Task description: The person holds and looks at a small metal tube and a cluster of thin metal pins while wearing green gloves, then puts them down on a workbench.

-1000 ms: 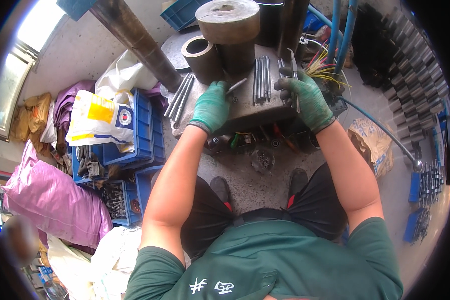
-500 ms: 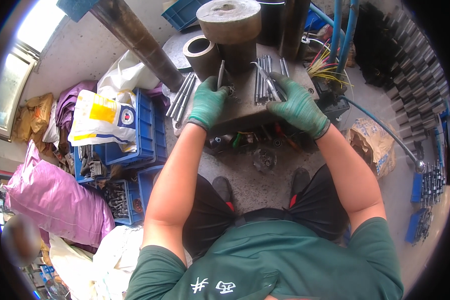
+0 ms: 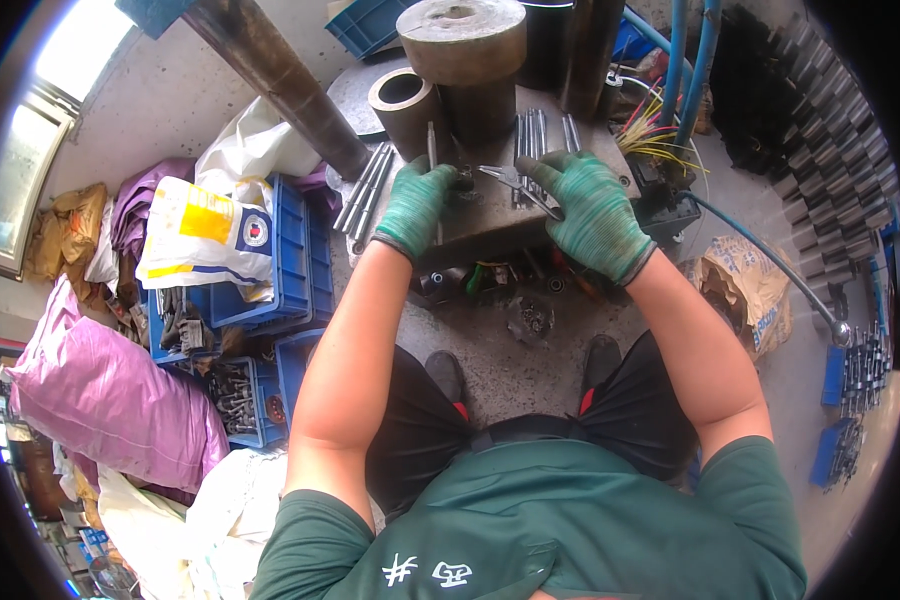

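Observation:
My left hand (image 3: 416,207), in a green knitted glove, is closed around a thin metal rod (image 3: 431,146) that stands up out of my fist. My right hand (image 3: 594,212), gloved alike, grips pliers (image 3: 518,186), their jaws pointing left toward the rod but apart from it. Beneath both hands lies a metal work plate (image 3: 486,212). Several slim metal rods (image 3: 367,192) lie fanned out left of my left hand. Another row of rods (image 3: 532,136) lies just beyond my right hand, partly covered by the pliers and the glove.
Behind my hands rise a thick round steel block (image 3: 462,50) and a hollow cylinder (image 3: 406,105). A slanting steel column (image 3: 280,85) stands at left. Blue crates (image 3: 295,262) and a purple sack (image 3: 120,395) flank my left arm. Blue hoses (image 3: 692,95) and yellow wires (image 3: 648,135) are at right.
My right hand has turned and brought the pliers down to the left, jaws now toward the rod. The rod in my left hand has shifted slightly left and stands more upright.

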### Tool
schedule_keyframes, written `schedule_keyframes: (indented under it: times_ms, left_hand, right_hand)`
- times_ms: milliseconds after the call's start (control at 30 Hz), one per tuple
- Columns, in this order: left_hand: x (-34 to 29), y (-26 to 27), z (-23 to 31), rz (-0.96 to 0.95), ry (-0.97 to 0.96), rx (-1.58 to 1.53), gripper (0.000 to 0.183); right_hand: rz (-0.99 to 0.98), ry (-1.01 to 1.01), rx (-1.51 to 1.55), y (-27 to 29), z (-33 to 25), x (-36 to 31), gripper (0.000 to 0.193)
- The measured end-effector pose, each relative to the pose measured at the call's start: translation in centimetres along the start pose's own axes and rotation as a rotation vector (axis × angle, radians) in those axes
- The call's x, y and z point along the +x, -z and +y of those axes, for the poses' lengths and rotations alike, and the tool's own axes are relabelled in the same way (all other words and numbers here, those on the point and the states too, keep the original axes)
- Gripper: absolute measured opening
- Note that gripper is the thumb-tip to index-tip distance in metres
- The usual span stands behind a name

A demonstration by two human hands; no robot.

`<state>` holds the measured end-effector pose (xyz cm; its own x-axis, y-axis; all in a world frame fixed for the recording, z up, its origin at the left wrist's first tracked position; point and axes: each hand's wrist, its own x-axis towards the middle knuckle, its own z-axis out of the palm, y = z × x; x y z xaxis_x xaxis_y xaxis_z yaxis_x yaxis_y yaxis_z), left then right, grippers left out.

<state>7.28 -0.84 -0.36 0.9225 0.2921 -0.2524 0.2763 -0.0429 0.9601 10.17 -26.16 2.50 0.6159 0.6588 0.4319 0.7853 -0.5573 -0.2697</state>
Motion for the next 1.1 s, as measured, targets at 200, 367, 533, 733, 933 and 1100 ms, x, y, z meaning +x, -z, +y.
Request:
schedule_keyframes:
  times_ms: [200, 367, 533, 733, 933, 1100]
  left_hand:
    - [-0.9, 0.2, 0.3, -0.030, 0.092, -0.239, 0.031]
    - [-0.9, 0.0, -0.4, -0.048, 0.130, -0.363, 0.023]
    - [-1.1, 0.2, -0.6, -0.082, 0.168, -0.489, 0.018]
    - [-1.9, 0.1, 0.1, -0.084, 0.161, -0.502, 0.017]
    - [-2.9, 0.1, 0.8, -0.157, 0.081, -0.428, 0.009]
    - [-2.9, 0.6, 0.3, -0.062, -0.121, -0.055, 0.036]
  right_hand:
    - [-0.023, 0.022, 0.004, -0.7, -0.2, -0.1, 0.068]
    - [-0.006, 0.054, 0.023, -1.3, -0.2, 0.0, 0.068]
    - [0.010, 0.082, 0.077, -1.8, -0.1, 0.2, 0.068]
    - [0.024, 0.096, 0.067, -1.8, -0.2, 0.3, 0.067]
    - [-0.047, 0.014, 0.112, -1.4, 0.2, 0.3, 0.059]
    - [-0.005, -0.178, 0.462, -0.6, 0.8, 0.4, 0.052]
